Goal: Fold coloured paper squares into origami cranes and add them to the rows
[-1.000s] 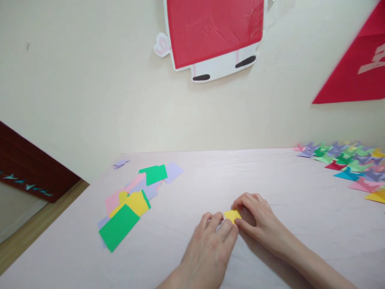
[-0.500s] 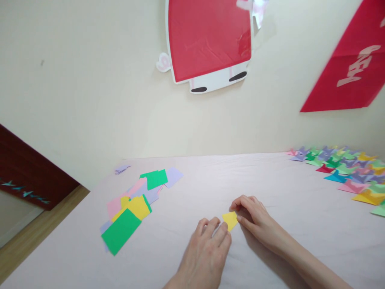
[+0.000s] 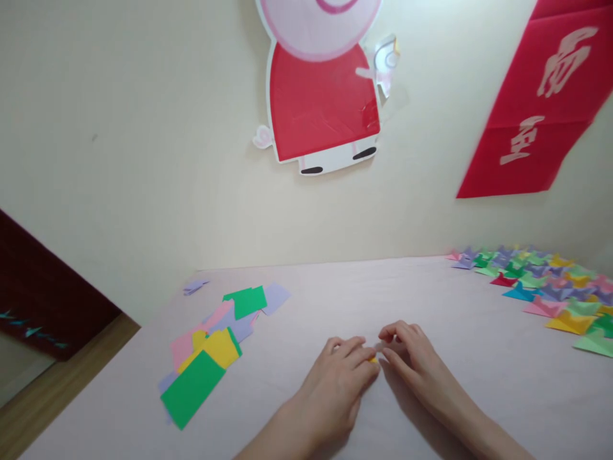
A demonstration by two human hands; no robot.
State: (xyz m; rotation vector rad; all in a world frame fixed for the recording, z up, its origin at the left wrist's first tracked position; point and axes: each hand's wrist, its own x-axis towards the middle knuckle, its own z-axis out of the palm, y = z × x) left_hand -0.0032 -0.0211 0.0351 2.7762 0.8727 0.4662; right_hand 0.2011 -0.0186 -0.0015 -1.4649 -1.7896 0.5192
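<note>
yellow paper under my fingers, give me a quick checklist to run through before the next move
1. Yellow paper in clear view: not ok, only a small bit shows beside the left hand.
2. Left hand at the yellow paper: ok, its fingers lie over it.
3. Right hand touching the yellow paper: cannot tell; its fingertips are close by.
4. Edges lined up: cannot tell, hidden by the fingers.
5. Loose sheets apart from both hands: ok, off to the left.
6. Folded paper pieces apart from both hands: ok, off to the right.
</note>
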